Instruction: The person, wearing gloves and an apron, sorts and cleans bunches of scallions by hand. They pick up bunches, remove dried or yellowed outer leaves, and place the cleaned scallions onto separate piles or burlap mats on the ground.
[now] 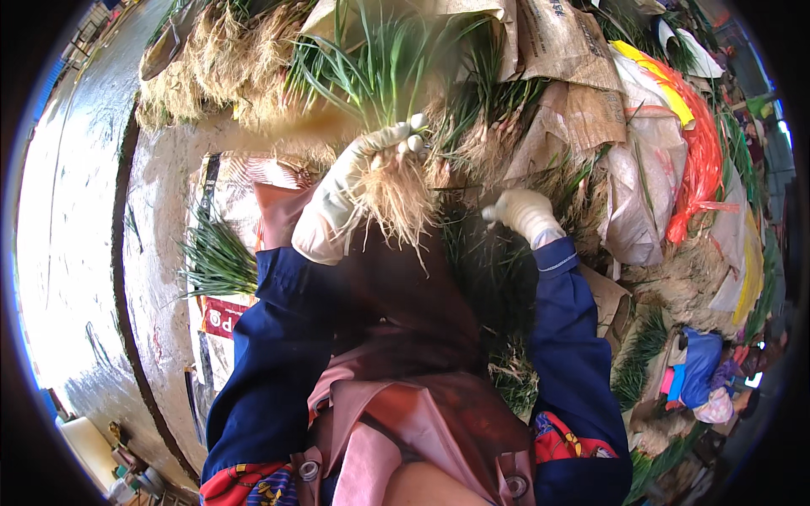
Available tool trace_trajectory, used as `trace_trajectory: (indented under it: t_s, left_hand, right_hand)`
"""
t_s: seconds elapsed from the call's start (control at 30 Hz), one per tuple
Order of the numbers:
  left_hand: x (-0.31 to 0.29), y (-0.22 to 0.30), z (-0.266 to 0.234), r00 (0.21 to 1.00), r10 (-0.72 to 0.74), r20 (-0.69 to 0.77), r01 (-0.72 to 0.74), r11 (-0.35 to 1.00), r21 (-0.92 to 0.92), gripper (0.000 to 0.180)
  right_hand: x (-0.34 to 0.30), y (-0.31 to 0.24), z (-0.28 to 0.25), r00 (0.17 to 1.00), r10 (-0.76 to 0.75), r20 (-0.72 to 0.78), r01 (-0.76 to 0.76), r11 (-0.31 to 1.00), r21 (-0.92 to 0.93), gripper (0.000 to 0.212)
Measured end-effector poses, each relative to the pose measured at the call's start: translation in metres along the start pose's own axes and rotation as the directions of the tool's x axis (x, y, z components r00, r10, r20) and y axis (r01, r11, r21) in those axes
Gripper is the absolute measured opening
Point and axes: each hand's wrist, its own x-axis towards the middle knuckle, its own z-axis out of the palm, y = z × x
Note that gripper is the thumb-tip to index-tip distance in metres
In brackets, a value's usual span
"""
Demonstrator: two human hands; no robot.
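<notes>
My left hand (354,164), in a whitish glove, is closed around a bunch of spring onions (392,84). Their green leaves point away from me, and pale stringy roots (396,198) hang over the glove toward my lap. To the right, my right hand (525,212), gloved as well, is curled with its fingers together, apart from the bunch. Whether anything small is pinched in it cannot be made out. Just beyond the right hand lie more spring onions with their roots (485,139). A reddish-brown apron (405,329) covers my lap.
Root-covered bundles (228,59) are piled at the far left. Brown sacks (565,51) and a red plastic bag (700,169) lie to the far right. Cut greens (219,257) rest on a printed sack by my left arm. Another person (709,371) is at the right.
</notes>
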Motion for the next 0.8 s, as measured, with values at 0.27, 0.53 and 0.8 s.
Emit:
trace_trajectory:
  t_s: [0.27, 0.53, 0.8]
  left_hand:
    - [0.039, -0.044, -0.057, 0.989, -0.098, -0.112, 0.115, 0.981, 0.154, 0.022]
    - [0.038, -0.057, -0.039, 0.950, -0.096, -0.298, 0.204, 0.912, 0.357, 0.020]
    - [0.039, -0.066, -0.038, 0.962, -0.059, -0.266, 0.182, 0.866, 0.467, 0.017]
  right_hand:
    - [0.003, -0.038, -0.063, 0.861, 0.086, -0.502, 0.052, 0.966, 0.253, 0.032]
    - [-0.051, -0.059, -0.019, 0.805, 0.009, -0.593, 0.471, 0.597, 0.649, 0.032]
    - [0.015, -0.043, -0.045, 0.896, -0.015, -0.444, 0.368, 0.585, 0.723, 0.039]
